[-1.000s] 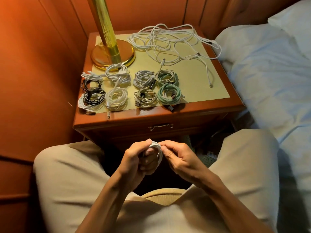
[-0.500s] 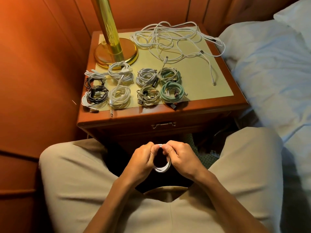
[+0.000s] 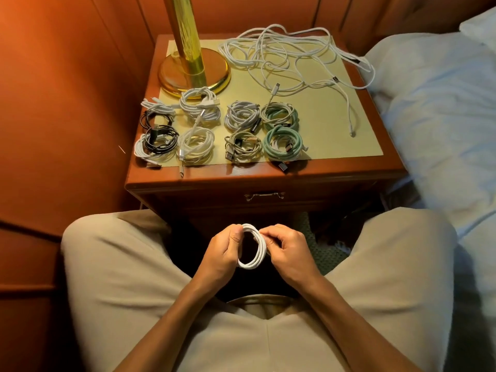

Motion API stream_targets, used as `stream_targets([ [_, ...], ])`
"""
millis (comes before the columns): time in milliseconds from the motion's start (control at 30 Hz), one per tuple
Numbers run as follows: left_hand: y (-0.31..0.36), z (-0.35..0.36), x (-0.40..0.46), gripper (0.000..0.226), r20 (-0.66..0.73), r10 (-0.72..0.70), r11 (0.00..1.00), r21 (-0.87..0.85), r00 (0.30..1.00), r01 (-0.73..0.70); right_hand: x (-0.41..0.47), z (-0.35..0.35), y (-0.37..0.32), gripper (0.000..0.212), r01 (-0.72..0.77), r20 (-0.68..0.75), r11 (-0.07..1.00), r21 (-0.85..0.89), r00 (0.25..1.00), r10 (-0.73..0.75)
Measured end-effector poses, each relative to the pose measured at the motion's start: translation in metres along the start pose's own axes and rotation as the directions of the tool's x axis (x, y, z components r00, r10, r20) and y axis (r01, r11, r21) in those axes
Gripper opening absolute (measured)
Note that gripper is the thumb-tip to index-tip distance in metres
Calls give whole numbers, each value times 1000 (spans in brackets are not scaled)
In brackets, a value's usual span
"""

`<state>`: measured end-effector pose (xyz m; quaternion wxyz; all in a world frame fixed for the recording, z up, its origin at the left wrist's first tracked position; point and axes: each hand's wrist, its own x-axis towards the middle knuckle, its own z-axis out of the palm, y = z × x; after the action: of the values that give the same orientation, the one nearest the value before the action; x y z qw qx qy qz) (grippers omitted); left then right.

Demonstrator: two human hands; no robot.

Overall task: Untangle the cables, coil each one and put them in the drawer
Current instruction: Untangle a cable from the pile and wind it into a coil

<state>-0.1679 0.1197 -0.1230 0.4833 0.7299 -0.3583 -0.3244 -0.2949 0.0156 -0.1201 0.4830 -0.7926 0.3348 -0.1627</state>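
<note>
A small white coiled cable (image 3: pixel 254 247) is held above the lap, between the knees of a seated person in beige trousers. The left hand (image 3: pixel 224 253) grips the coil's left side, thumb pressed near the top of the loop and fingers curled behind it. The right hand (image 3: pixel 288 251) pinches the coil's upper right edge between thumb and fingertips; whether a loose end is caught in that pinch cannot be made out. The coil stands roughly upright, its lower arc hanging free between the two hands.

In front of the knees stands a reddish wooden nightstand (image 3: pixel 268 178) with a pale yellow-green mat on top. Its drawer, marked by a brass drawer handle (image 3: pixel 264 196), is seen closed. On the front half of the mat, finished coils are laid in two rows: white and black coils (image 3: pixel 157 140) at the left, white coils (image 3: pixel 198 122) next, grey and beige coils (image 3: pixel 243 131) after those, and two mint-green coils (image 3: pixel 281 130) at the right. A loose tangle of white cables (image 3: pixel 290 60) is spread over the rear right of the top, one strand trailing towards the front right. A polished brass lamp base (image 3: pixel 194 69) stands at the rear left. A bed with pale blue bedding (image 3: pixel 442 103) lies beside the nightstand on the right.
</note>
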Motion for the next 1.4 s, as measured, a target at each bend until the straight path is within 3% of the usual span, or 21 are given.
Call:
stream_targets([
  [100, -4, 5, 0, 33, -18, 10, 997, 78, 1000, -9, -2, 6, -3, 12, -131, -39, 990, 47, 990, 133],
  [267, -13, 12, 2, 37, -57, 14, 966, 258, 998, 1, 2, 5, -6, 19, -424, 155, 819, 386, 905, 396],
  [433, -20, 14, 4, 44, -70, 18, 947, 321, 997, 5, 3, 0, -6, 55, -487, 255, 807, 336, 871, 419],
  [567, -23, 14, 5, 36, -65, -8, 949, 315, 998, 28, 2, -3, -2, 23, -474, 349, 778, 413, 871, 345],
  [667, -22, 13, 5, 31, -25, -13, 949, 314, 1000, 20, 2, -3, -8, 18, -526, 372, 590, 613, 850, 372],
  [767, -19, 18, 7, 32, 16, -38, 969, 243, 999, 33, 4, -5, -10, 46, -577, 486, 151, 803, 780, 394],
  [833, -19, 21, 8, 38, 9, -66, 984, 164, 998, 63, 4, -6, -10, 53, -547, 517, -23, 837, 776, 360],
  [900, -20, 21, 9, 38, 18, -105, 989, 107, 994, 103, 4, -4, -12, 54, -537, 484, 41, 843, 789, 379],
  [933, -21, 21, 9, 37, 26, -124, 988, 95, 992, 121, 5, -2, -10, 53, -528, 425, 179, 830, 807, 410],
  [1000, -22, 21, 10, 36, 1, -128, 978, 167, 992, 126, 5, 1, -6, 43, -474, 215, 557, 682, 858, 467],
  [1067, -26, 20, 11, 37, -79, -106, 955, 270, 991, 124, 2, 4, 0, 17, -379, -23, 800, 465, 898, 439],
  [1100, -28, 20, 12, 38, -112, -100, 944, 304, 989, 130, 0, 5, 1, 4, -359, -77, 834, 420, 901, 427],
  [1133, -30, 19, 12, 38, -135, -99, 933, 332, 986, 139, -2, 5, 3, 13, -359, -91, 852, 381, 903, 421],
  [1200, -34, 18, 13, 36, -144, -101, 913, 379, 984, 149, -7, 8, 5, 26, -371, -15, 863, 343, 917, 399],
  [1300, -32, 18, 11, 36, -126, -82, 897, 423, 989, 129, -10, 8, 6, 20, -344, 58, 908, 241, 939, 340],
  [1400, -27, 18, 11, 36, -122, -23, 859, 505, 992, 83, -5, 4, 5, 28, -441, 125, 797, 413, 894, 430],
])
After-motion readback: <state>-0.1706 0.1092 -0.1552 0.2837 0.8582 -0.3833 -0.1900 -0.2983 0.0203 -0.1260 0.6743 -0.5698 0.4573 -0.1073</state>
